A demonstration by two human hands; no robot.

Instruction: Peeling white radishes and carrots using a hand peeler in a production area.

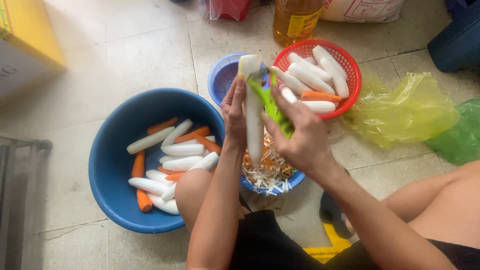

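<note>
Flanking red basket: amber oil bottle, white sack.

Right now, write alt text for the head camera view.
A left hand holds a peeled white radish upright while the right hand runs a green peeler along it, above a blue basket of shreds. A blue basin and red basket hold radishes and carrots.

Hands' space is tight: blue basin crowds the left, red basket the right, small blue basket of shavings directly below. Oil bottle blocks straight ahead. Yellow bag clutters far right. Open passage: bare floor tiles upper left.
</note>
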